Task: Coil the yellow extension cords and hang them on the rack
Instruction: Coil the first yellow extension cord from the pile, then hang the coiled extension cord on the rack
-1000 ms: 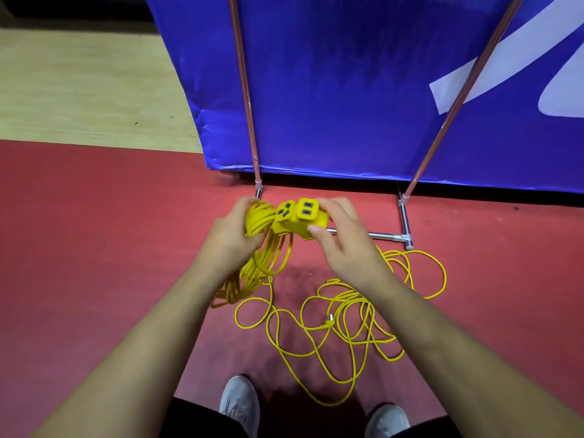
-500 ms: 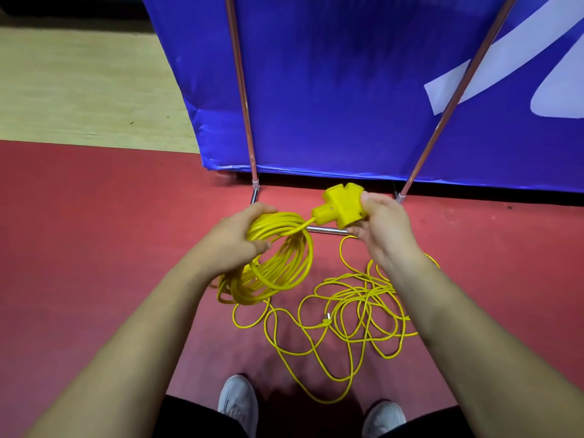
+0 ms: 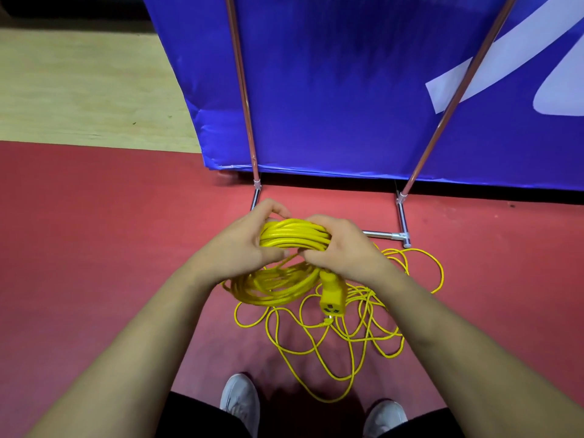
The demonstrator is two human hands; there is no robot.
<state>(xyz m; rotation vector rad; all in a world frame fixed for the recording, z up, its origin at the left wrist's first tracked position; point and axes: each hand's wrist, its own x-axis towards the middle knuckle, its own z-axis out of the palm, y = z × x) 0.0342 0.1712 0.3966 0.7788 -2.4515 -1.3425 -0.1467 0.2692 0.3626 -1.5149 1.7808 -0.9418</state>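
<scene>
Glossy yellow plastic-looking cord (image 3: 294,237), shiny chrome metal rack (image 3: 403,221), sheeny blue fabric banner (image 3: 331,90), matt red floor (image 3: 94,248)

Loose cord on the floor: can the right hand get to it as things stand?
Probably not yet. The right hand is wrapped around the coiled cord, as is the left hand. The loose cord lies uncovered below, so once freed, the way looks open.

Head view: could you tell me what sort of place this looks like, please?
Probably an indoor sports hall or event venue: red floor surface meeting pale wooden flooring, a large blue banner, and a metal rack standing on the floor.
</scene>
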